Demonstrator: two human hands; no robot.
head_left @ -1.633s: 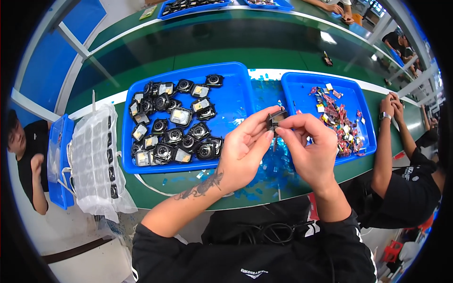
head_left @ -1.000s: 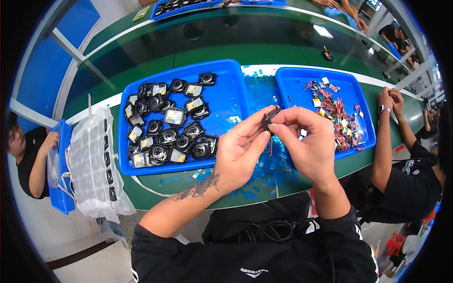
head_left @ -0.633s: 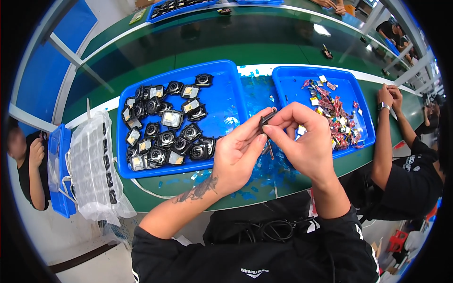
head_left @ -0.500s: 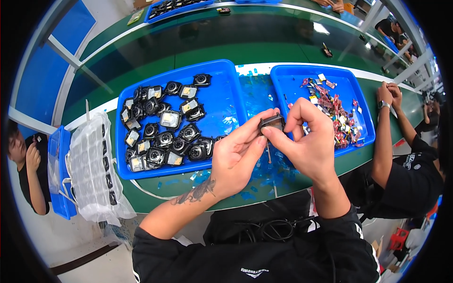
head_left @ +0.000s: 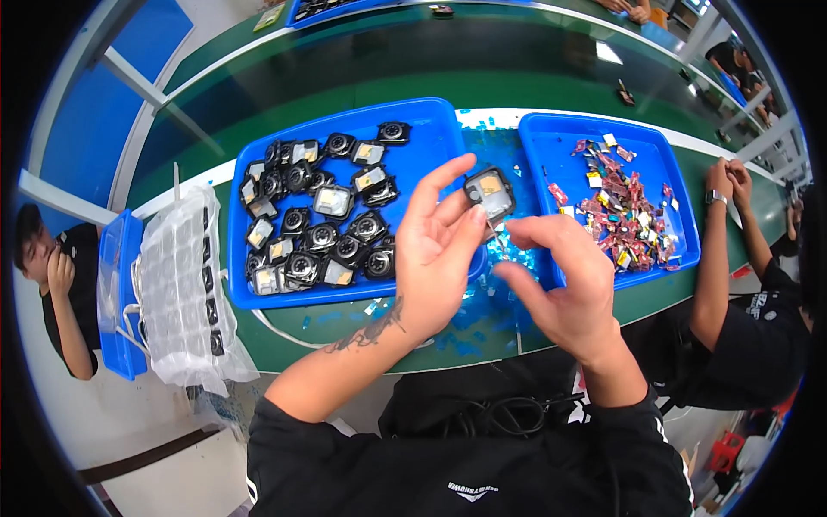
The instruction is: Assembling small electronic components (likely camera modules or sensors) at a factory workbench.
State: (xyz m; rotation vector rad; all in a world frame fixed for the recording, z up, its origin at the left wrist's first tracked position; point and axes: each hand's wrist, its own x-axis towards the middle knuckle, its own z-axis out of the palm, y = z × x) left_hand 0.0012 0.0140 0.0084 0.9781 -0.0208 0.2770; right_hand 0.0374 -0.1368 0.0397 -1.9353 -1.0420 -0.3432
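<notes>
My left hand [head_left: 439, 250] pinches a small black square part [head_left: 489, 191] with a pale yellow face between thumb and fingertips, held above the gap between two trays. Right hand [head_left: 564, 289] sits just beside and below it, thumb and forefinger nipped together on a thin clear sliver I can't make out; grip closed, not touching the part. Left of the left grip: blue tray [head_left: 431, 129] heaped with more black parts [head_left: 319, 220]. Right of the right grip: second blue tray [head_left: 534, 138] holding red and yellow scraps [head_left: 624, 215]. Under both hands, green worktop [head_left: 345, 86] littered with blue flakes. Far left, stacked clear plastic trays [head_left: 177, 284].
</notes>
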